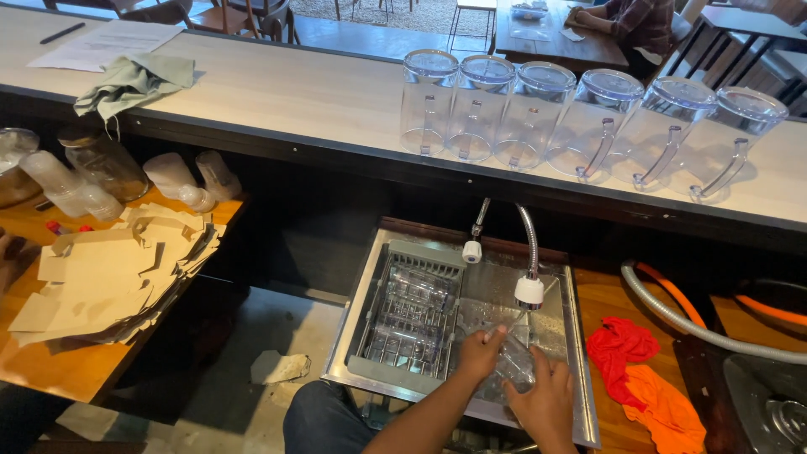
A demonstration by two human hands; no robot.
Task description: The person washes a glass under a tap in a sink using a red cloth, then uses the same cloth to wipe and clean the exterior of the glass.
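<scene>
Rinsing a clear plastic pitcher [511,357] in the stainless steel sink [580,353], I clasp it with both hands beneath the flexible metal tap with a white spray head [530,290]: my left hand [481,353] wraps its upper side, my right hand [545,402] grips the lower end. Wet plastic could slip from my hold and knock the grey wire dish rack [412,315] just beside it, or splash the red and orange cloths [643,378] on the wooden counter.
</scene>
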